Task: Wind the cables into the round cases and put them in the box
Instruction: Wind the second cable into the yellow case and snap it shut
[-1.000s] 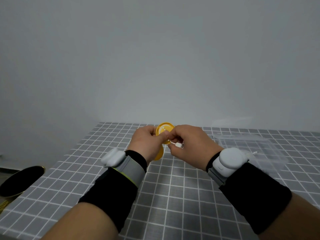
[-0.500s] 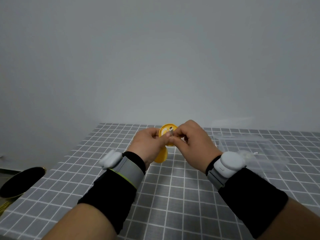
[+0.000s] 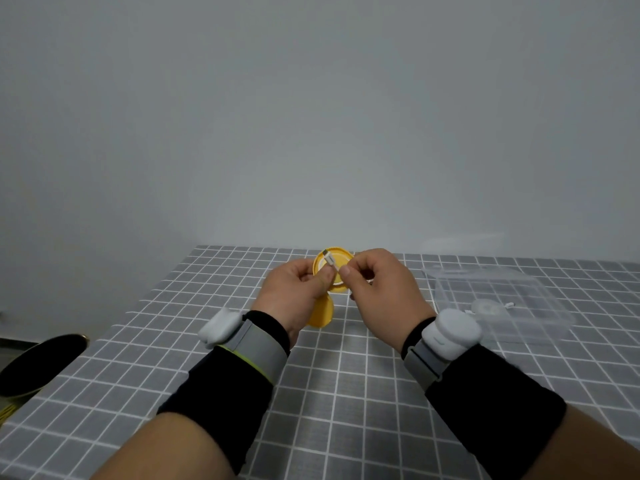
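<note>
Above the checked surface (image 3: pixel 346 393), my left hand (image 3: pixel 294 296) clamps the yellow round case (image 3: pixel 330 271); my right hand (image 3: pixel 379 289) pinches its white cable (image 3: pixel 330 262). Clear box (image 3: pixel 502 303) at three o'clock.

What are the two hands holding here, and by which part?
The left hand holds the open yellow round case by its left edge; the right hand pinches the white cable just below its plug, held over the case.

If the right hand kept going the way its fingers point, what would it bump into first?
Probably the left hand. The right hand points left, its fingertips pinching the white cable plug right beside the left thumb, in front of the yellow case. Depth is hard to judge.
</note>
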The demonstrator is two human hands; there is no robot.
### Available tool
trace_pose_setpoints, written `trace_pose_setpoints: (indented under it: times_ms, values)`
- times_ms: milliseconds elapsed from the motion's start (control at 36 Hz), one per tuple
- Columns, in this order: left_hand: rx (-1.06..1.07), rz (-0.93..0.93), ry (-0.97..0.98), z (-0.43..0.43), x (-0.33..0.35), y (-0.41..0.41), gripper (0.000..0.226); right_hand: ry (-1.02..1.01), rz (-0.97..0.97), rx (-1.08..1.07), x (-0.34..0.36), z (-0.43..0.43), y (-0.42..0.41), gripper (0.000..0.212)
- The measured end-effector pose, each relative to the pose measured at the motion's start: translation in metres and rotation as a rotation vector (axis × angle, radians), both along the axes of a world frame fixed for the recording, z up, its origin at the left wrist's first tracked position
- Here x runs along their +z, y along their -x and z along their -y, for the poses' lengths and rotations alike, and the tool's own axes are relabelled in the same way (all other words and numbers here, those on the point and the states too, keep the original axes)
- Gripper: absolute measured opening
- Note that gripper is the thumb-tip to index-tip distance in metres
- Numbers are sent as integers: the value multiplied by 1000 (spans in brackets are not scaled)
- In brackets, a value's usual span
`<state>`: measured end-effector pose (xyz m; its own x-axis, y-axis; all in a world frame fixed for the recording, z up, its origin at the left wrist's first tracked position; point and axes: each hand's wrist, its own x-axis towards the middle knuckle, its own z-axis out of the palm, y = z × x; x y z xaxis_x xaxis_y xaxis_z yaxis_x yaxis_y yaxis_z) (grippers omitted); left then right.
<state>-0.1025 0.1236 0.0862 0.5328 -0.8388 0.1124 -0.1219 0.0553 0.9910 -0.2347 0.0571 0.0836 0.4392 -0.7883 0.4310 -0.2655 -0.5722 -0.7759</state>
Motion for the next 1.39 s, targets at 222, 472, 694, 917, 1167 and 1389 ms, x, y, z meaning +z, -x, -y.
trace_pose_setpoints:
  times_ms: [222, 472, 694, 917, 1167, 1389]
  values:
    - [7, 95, 0, -1, -5, -4, 9, 116, -117, -49, -7, -4, -1, 21]
    - [-5, 210, -6, -2, -6, -6, 37, 112, -86, -100, -8, -11, -4, 22]
    - [66, 218, -33, -1, -4, -8, 46, 59, -10, -42, -13, -16, -4, 17]
    - [107, 197, -12, -1, -4, -8, 51, -72, 65, 6, -9, -16, -3, 12]
    - [87, 195, -1, 0, -3, -4, 40, -308, 198, 128, -16, -12, -7, 30]
    - [74, 221, -47, 1, -2, -5, 52, -287, 150, 128, -14, -12, -6, 22]
